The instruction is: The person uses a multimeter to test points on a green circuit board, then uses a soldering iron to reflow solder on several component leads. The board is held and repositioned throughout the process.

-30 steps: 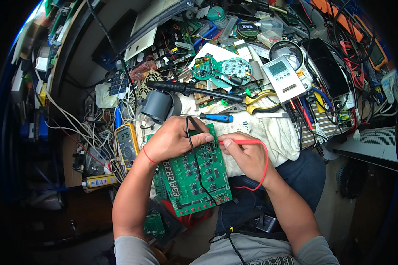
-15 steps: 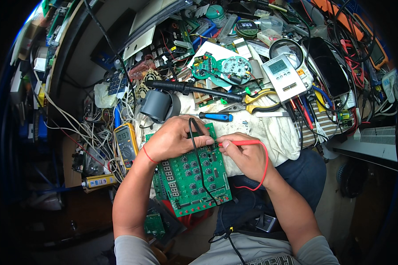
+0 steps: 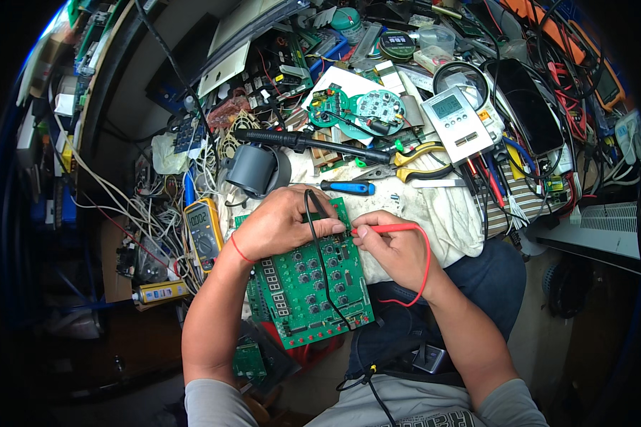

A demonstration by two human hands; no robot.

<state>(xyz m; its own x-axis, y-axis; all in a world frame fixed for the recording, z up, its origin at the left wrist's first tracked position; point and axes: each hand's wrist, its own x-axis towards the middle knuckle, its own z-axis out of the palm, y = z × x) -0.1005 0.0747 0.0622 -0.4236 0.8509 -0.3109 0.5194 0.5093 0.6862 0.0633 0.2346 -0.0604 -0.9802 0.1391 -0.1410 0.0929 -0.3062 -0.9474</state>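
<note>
A green circuit board [image 3: 303, 285] with black push buttons and a row of digit displays lies tilted before me, partly over my lap. My left hand [image 3: 292, 222] grips a black test probe [image 3: 323, 206] and rests on the board's upper part. From the right, my right hand [image 3: 390, 245] pinches a red test probe [image 3: 384, 229], its tip end at the board's upper right edge close to my left fingertips. Both contact points are too small to make out. To the left stands a yellow multimeter [image 3: 204, 233] with its display lit.
A blue-handled screwdriver [image 3: 347, 188] and yellow-black pliers [image 3: 424, 173] lie on a white cloth [image 3: 434, 220]. Beyond are a grey cylinder [image 3: 251, 169], round green boards [image 3: 377, 110], a white device with a screen [image 3: 457, 124] and a phone [image 3: 527, 107]. Tangled wires [image 3: 128, 192] crowd the left.
The digits on the multimeter's display have changed. Both hands, the probes and the board stay almost where they were.
</note>
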